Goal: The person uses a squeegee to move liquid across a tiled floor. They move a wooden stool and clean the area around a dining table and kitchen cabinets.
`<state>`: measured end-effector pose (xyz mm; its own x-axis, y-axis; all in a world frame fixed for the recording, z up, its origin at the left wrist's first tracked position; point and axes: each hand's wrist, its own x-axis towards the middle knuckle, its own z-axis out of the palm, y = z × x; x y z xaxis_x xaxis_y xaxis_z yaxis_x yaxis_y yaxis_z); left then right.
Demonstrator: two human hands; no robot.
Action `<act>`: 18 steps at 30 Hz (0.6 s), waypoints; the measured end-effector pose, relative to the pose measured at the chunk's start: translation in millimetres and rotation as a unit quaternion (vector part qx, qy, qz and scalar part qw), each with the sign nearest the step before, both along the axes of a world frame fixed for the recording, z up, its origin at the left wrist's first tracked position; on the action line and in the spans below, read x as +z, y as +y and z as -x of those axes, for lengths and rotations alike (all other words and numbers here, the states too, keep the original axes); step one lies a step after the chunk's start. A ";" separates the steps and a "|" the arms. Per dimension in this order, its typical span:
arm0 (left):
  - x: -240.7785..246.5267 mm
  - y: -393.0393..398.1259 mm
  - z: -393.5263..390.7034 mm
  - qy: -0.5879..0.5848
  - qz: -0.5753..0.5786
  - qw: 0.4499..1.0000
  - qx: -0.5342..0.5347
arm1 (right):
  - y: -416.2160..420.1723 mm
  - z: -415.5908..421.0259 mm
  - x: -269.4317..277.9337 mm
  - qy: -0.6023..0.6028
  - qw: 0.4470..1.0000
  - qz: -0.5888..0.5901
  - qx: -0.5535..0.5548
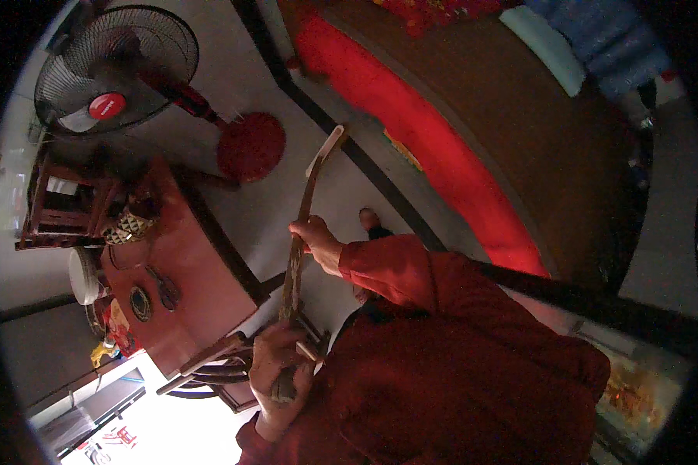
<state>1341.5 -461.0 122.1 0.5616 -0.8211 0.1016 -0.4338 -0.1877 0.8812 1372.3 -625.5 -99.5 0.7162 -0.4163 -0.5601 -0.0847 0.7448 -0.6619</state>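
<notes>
A long, narrow brown strip point(306, 200) slants across the middle of the view. Its far end is pale and rounded, and its nearer part looks like several strands side by side; I cannot tell its material. My right hand point(320, 239), at the end of a red sleeve, is closed around the middle of the strip. My left hand point(279, 367) is curled around the nearer end, slightly blurred and in shadow. A short pale end point(307, 351) pokes out beside its fingers. A red-brown table point(203, 296) stands to the left of both hands.
A pedestal fan point(116, 70) with a round red base point(251, 146) stands at upper left. Dark oval items point(141, 304) and a patterned bag point(129, 225) lie on the table. Beside it is a wooden chair point(224, 369). A bed with a red side cloth point(430, 157) curves along the right.
</notes>
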 end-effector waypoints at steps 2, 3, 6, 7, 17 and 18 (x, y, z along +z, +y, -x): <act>-21.8 -15.2 -18.0 -0.016 -0.003 1.000 0.021 | -28.8 -24.6 -5.8 -0.006 0.999 0.021 0.036; -36.2 -23.0 -27.1 -0.026 -0.006 0.999 0.034 | -38.1 -38.6 -20.3 0.012 0.999 0.042 0.022; -62.2 -65.7 -46.4 -0.001 0.031 0.998 0.045 | -68.8 -75.1 -20.6 0.002 0.999 0.015 -0.051; -68.5 -83.7 -52.9 -0.001 0.048 0.998 0.036 | -85.7 -82.7 -16.0 0.005 0.999 0.027 -0.025; -178.3 -261.7 -141.3 0.015 0.037 0.998 0.055 | -236.0 -171.4 -87.8 -0.007 0.995 0.079 0.062; -183.9 -269.0 -145.1 0.021 0.031 0.999 0.034 | -248.5 -174.5 -97.2 0.037 0.990 0.102 0.096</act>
<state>1486.6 -730.0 -61.8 0.6207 -0.7739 0.1256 -0.3835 -0.1599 0.9096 1546.8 -873.9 -196.7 0.7528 -0.3867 -0.5327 -0.2651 0.5627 -0.7830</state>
